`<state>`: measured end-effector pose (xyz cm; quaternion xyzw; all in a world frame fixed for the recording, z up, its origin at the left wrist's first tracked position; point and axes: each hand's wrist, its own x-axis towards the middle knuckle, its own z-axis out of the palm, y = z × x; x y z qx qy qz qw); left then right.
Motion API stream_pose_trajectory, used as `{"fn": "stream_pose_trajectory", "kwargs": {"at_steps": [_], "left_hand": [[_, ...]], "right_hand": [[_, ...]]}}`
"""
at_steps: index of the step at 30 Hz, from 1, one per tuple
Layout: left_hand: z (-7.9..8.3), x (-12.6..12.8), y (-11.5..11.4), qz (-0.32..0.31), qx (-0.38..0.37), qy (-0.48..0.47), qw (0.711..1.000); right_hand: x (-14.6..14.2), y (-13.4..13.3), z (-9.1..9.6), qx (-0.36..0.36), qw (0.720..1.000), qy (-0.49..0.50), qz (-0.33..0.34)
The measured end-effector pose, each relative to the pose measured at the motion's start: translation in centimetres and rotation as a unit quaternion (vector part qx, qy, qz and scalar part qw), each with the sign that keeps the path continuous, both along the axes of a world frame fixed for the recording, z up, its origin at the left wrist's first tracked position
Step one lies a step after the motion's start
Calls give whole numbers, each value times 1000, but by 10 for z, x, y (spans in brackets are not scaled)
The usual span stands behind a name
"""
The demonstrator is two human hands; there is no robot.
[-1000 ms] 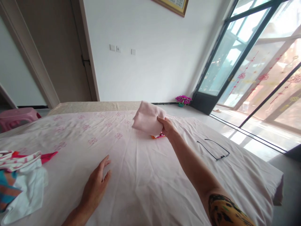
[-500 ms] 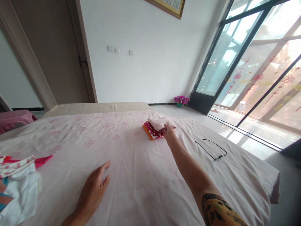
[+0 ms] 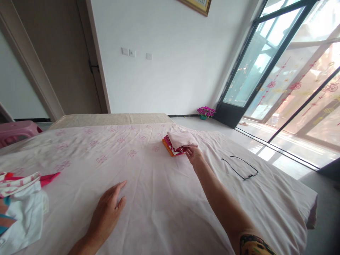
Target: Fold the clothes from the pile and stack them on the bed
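The right hand (image 3: 193,154) reaches out to the near right corner of a small folded pile, its fingers bent against the edge just below the pink cloth (image 3: 182,139); they are partly hidden, so I cannot tell whether they grip the pile or only touch it. The pink cloth lies folded on top, over a maroon cloth (image 3: 182,150) with pale lettering, and an orange cloth (image 3: 166,147) shows beneath at the left edge. The pile sits flat on the pale pink sheet (image 3: 148,198), towards its far side. The left hand (image 3: 107,205) is open and holds nothing, thumb apart from the loosely extended fingers, low over the bare sheet; whether it touches is unclear. Glasses (image 3: 250,176) lie with their arms unfolded to the right of the right forearm. At the far left is a loose heap of clothes (image 3: 25,212), white, red and blue among them, well apart from the pile. Beyond the sheet stand a pink stool (image 3: 20,131) and potted purple flowers (image 3: 206,112).
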<state>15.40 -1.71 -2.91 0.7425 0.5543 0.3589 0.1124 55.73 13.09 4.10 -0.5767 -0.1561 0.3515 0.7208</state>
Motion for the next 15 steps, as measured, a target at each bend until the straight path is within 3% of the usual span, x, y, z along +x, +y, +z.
{"fn": "stream_pose_trajectory", "kwargs": {"at_steps": [3,5,6,8,10,13,15], "left_hand": [[0,1,0,-2,-3,-1,1000],[0,1,1,-1,-6,-3,1000],[0,1,1,0,-8,-4,1000],[0,2,0,5,-12,-5,1000],[2,2,0,7,-16,-8,1000],[6,4,-2,7,-21,-17,1000],[11,5,-3,9,-24,-25,999]], "right_hand": [[5,-9,9,31,995,-68,-66],[2,-6,24,63,975,-205,-67],[-2,-2,33,64,948,-308,-46],[-11,12,52,20,852,-523,19],[-22,27,64,-67,747,-657,78],[-33,45,63,-181,624,-742,166],[-35,53,50,-211,568,-762,228]]}}
